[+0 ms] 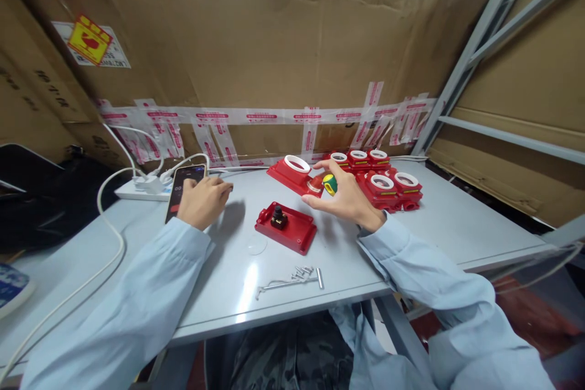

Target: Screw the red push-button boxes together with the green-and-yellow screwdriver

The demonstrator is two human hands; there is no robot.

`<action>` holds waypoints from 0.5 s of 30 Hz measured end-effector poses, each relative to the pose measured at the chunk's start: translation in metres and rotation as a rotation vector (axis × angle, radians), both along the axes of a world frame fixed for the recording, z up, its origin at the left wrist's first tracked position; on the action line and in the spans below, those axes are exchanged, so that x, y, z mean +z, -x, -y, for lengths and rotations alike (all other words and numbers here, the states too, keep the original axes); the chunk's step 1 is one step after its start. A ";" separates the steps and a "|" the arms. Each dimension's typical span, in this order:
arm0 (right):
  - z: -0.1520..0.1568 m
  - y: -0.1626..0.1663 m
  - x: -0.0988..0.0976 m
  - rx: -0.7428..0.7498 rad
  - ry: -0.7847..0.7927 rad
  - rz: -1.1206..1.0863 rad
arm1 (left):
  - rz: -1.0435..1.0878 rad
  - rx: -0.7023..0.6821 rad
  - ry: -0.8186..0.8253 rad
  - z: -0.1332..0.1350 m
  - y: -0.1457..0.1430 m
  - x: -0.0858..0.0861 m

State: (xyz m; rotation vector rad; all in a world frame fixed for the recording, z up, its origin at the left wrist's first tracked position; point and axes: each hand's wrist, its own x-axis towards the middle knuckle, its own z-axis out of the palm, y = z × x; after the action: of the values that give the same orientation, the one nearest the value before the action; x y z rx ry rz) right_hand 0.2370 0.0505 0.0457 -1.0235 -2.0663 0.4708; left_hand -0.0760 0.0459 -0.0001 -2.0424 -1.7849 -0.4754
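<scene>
Both hands are up on the grey table (411, 237), light blue sleeves on both arms. The right hand (347, 198) has its fingers spread a bit and is pinching a small green and yellow knob (329, 183) between thumb and fingertips, right at the near corner of a red cover (292, 175) with a white ring on top. There's a small reddish piece just beside the knob, touching the cover's edge, but it's too small to tell what it is.

The left hand (203, 201) is loosely curled, fingers together, resting on the lower part of a phone (183, 190) that lies flat with its screen up. Can't tell if it's actually gripping it or just lying on it.

Between the two hands, a bit nearer me, sits a red base (286, 228) with a black switch (278, 218) sticking up in the middle. In front of that, near the table edge, there's a metal wrench (286, 283) and a little pile of screws (304, 271).

Behind the right hand is a cluster of more red housings (388, 186) with white rings, packed touching each other. A white power strip (141, 187) with cables sits just past the phone, and taped-up cardboard (274, 42) walls off the back.
</scene>
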 end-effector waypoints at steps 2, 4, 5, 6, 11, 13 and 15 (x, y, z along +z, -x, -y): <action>0.000 0.000 0.000 -0.008 -0.006 0.016 | -0.102 0.089 0.220 0.000 0.005 -0.003; 0.000 0.000 -0.001 -0.010 -0.012 0.023 | -0.116 0.105 0.398 0.002 0.005 -0.003; 0.000 0.000 -0.001 -0.007 -0.014 0.022 | -0.102 0.093 0.440 0.004 0.003 -0.001; 0.000 0.000 -0.001 -0.003 -0.014 0.018 | -0.078 0.067 0.456 0.007 0.001 0.001; 0.000 0.000 -0.001 0.012 0.010 -0.005 | 0.055 -0.245 0.630 0.024 -0.020 0.012; 0.001 0.000 -0.001 0.008 0.011 -0.006 | 0.051 -0.278 0.701 0.029 -0.031 0.011; 0.001 0.001 0.000 0.004 0.008 -0.008 | 0.036 -0.257 0.701 0.033 -0.041 0.009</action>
State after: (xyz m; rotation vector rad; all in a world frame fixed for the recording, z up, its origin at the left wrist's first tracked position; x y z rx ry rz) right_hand 0.2362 0.0495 0.0456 -1.0210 -2.0615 0.4851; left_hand -0.0353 0.0134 0.0087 -2.7604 -1.8911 0.0777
